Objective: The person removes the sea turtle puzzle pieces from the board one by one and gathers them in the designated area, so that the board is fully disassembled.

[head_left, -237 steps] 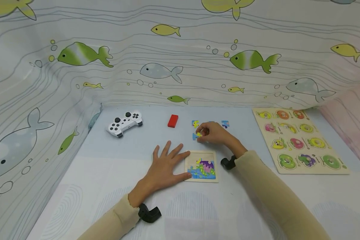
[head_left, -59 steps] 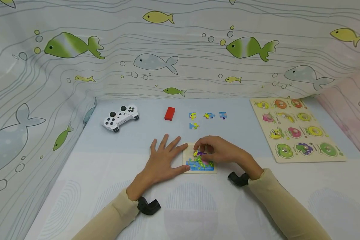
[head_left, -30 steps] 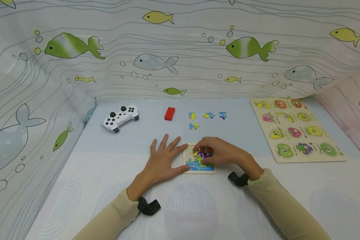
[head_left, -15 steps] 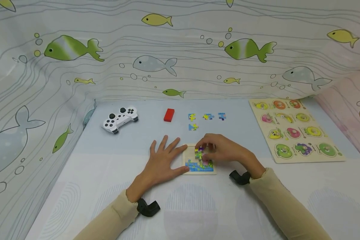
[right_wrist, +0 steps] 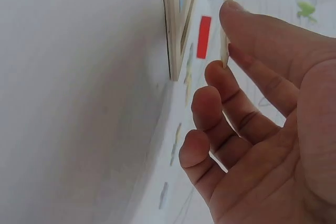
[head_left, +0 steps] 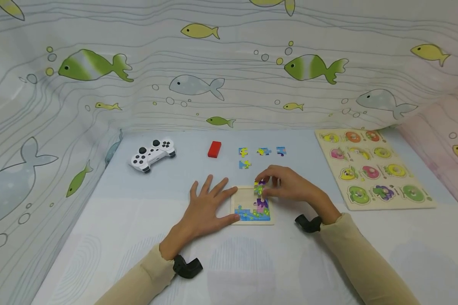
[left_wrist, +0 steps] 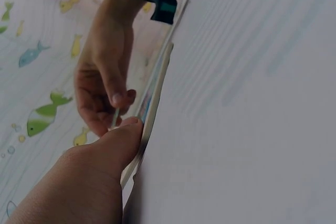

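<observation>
My right hand [head_left: 284,184] pinches a green, yellow and purple puzzle piece [head_left: 258,189] between thumb and fingers, above the upper right of a small wooden puzzle tray [head_left: 244,223]. From the right wrist view the puzzle piece [right_wrist: 225,35] appears edge-on, raised off the tray. Joined blue pieces [head_left: 248,214] line the tray's lower part, with a purple and pink piece [head_left: 261,206] at the right; bare wood shows at the upper left. Fingers spread, my left hand [head_left: 206,210] lies flat on the table, thumb and index fingertip at the tray's left edge.
Several loose puzzle pieces [head_left: 264,151] lie beyond the tray. Farther left are a red block [head_left: 214,149] and a white game controller [head_left: 152,156]. A wooden fruit puzzle board [head_left: 374,169] lies at the right. A fish-printed cloth [head_left: 252,97] rises behind the table.
Over the last second my right hand has lifted the puzzle piece out of the tray and moved up and right. Bare wood shows where it lay. My left hand has stayed in place.
</observation>
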`<state>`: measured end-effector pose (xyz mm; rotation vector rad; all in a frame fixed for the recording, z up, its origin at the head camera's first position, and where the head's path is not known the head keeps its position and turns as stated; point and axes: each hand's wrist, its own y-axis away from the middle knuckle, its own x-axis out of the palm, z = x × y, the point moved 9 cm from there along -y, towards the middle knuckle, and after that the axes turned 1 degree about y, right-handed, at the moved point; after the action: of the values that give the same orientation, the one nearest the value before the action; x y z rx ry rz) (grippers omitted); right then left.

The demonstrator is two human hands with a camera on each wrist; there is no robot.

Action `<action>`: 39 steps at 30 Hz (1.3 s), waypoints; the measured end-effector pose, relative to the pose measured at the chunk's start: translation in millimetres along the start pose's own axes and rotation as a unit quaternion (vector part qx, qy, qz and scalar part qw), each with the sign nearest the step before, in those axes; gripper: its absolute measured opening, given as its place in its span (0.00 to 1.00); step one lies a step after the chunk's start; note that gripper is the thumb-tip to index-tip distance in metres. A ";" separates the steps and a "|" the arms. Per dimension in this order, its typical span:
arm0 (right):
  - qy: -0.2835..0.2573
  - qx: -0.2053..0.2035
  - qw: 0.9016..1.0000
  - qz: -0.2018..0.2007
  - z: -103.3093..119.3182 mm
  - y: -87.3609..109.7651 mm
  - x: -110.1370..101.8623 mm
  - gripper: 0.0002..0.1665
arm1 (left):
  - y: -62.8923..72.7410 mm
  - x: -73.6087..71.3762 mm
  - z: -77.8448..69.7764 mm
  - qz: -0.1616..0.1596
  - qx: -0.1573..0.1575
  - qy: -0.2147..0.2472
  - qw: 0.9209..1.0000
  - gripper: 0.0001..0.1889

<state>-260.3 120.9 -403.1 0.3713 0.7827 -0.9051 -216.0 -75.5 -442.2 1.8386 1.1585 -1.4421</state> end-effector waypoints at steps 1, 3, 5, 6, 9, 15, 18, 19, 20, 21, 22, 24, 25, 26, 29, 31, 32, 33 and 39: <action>0.002 0.000 1.000 -0.003 -1.5 0.1 -0.9 0.22 | 0.0 0.1 0.0 0.000 -0.001 0.001 1.000 0.42; 0.004 0.002 1.000 -0.010 -5.5 0.0 -3.0 0.22 | 0.0 0.6 0.0 0.000 0.000 0.001 1.000 0.42; 0.005 -0.002 1.000 -0.015 -10.0 -0.5 -4.6 0.22 | 0.0 1.0 0.3 0.000 0.000 0.001 1.000 0.41; 0.004 -0.001 1.000 -0.017 -12.3 -0.7 -5.1 0.22 | 0.0 1.2 0.5 0.001 -0.001 0.001 1.000 0.41; -0.001 0.002 1.000 -0.020 -18.5 -1.8 -6.1 0.22 | 0.6 1.3 0.6 0.002 -0.001 0.003 1.000 0.42; 0.005 0.025 0.999 -0.024 -28.1 -6.5 -9.5 0.22 | 1.7 1.3 1.2 0.003 -0.002 0.001 1.000 0.42; 0.011 0.035 0.999 -0.025 -32.2 -9.2 -12.2 0.22 | 1.7 1.5 1.8 0.001 -0.002 0.002 1.000 0.42; 0.013 0.036 0.999 -0.026 -33.4 -10.0 -13.2 0.22 | 1.8 1.5 1.8 0.000 -0.002 0.004 1.000 0.42; 0.016 0.037 0.999 -0.026 -34.7 -10.8 -14.3 0.22 | 2.0 1.2 1.7 -0.002 -0.001 0.006 1.000 0.41; 0.019 0.035 0.999 -0.027 -35.7 -11.6 -15.6 0.22 | 2.2 0.8 1.5 -0.003 -0.001 0.007 1.000 0.41; 0.022 0.032 0.999 -0.027 -36.5 -12.5 -16.9 0.22 | 2.3 0.4 1.2 -0.004 -0.001 0.009 1.000 0.41; 0.027 0.031 0.999 -0.027 -38.2 -15.2 -19.1 0.21 | 2.7 -0.4 0.5 -0.006 0.000 0.010 1.000 0.41; 0.029 0.031 0.999 -0.026 -39.1 -16.9 -19.9 0.21 | 3.1 -1.2 0.1 -0.007 0.000 0.012 1.000 0.41; 0.031 0.031 0.999 -0.026 -40.1 -18.6 -20.8 0.20 | 3.3 -1.4 0.1 -0.008 0.001 0.011 1.000 0.41; 0.035 0.035 0.998 -0.024 -41.3 -23.6 -22.9 0.20 | 3.6 -1.4 0.2 -0.010 0.002 0.011 1.000 0.41; 0.042 0.038 0.998 -0.023 -41.9 -26.8 -23.9 0.20 | 3.5 -0.4 0.7 -0.007 0.002 0.007 1.000 0.41; 0.044 0.039 0.998 -0.023 -42.2 -28.2 -24.3 0.20 | 3.4 0.5 1.0 -0.006 0.002 0.003 1.000 0.41; 0.046 0.040 0.998 -0.021 -42.6 -29.6 -24.6 0.20 | 3.4 0.9 0.9 -0.004 0.002 0.002 1.000 0.42; 0.056 0.056 0.997 -0.008 -48.1 -38.0 -24.4 0.20 | 3.0 0.6 0.5 -0.005 0.003 -0.001 1.000 0.41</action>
<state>-321.8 140.8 -416.2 0.5187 0.8401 -0.9528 -213.6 -77.3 -443.1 1.8384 1.1642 -1.4541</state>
